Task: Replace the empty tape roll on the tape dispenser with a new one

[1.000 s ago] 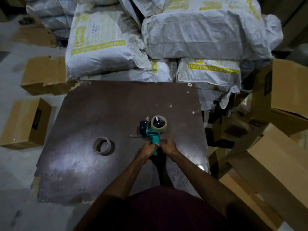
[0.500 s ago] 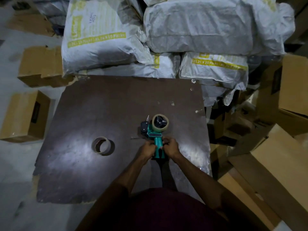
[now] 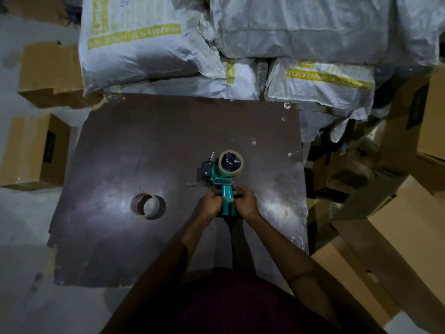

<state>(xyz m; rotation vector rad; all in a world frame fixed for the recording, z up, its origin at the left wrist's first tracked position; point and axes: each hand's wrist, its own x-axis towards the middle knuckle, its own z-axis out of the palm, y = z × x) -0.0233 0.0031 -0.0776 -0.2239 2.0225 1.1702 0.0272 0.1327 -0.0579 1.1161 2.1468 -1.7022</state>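
Legible print sits only on the white woven sacks stacked beyond both hands, past the far edge of the board. Upper sack (image 3: 144, 42), far and to the left of the hands: yellow band reads partly "XL 24 X 10 Packs"; some digits are uncertain, and fainter yellow print above it cannot be read. Lower sack (image 3: 320, 85), far and to the right of the hands: yellow band reads "XL 24 X 10 Pa…", the rest smeared. Dark label panels on the cardboard boxes (image 3: 33, 150) left of the hands: illegible.
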